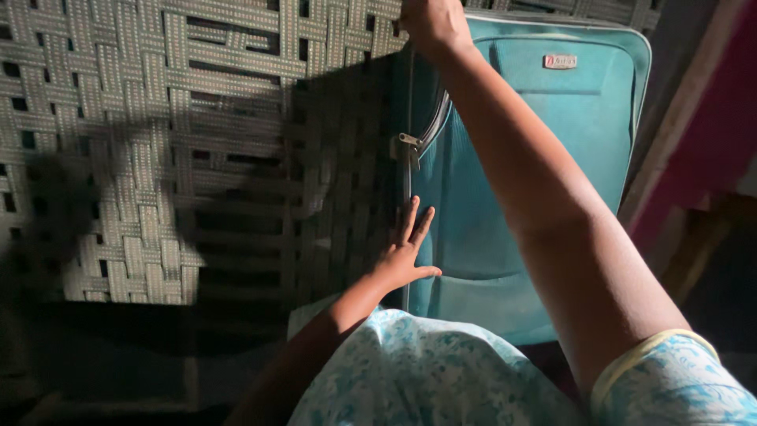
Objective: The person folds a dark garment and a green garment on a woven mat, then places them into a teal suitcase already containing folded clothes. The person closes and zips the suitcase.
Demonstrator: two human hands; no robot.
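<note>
A teal fabric suitcase [552, 118] lies flat on a woven strap bed [158, 118]. My left hand [406, 252] rests flat on the suitcase's near left edge, fingers spread and holding nothing. My right hand [430, 24] reaches to the far left corner of the suitcase at the top of the view, closed on its edge; the fingers are partly cut off by the frame. A metal zipper pull [406, 146] hangs on the left side between my two hands, where the zip gapes partly open.
The woven bed surface stretches to the left, part in shadow. A dark wooden frame edge [678, 118] and a reddish surface [710, 134] run along the right side. My light blue patterned clothing [426, 371] fills the bottom of the view.
</note>
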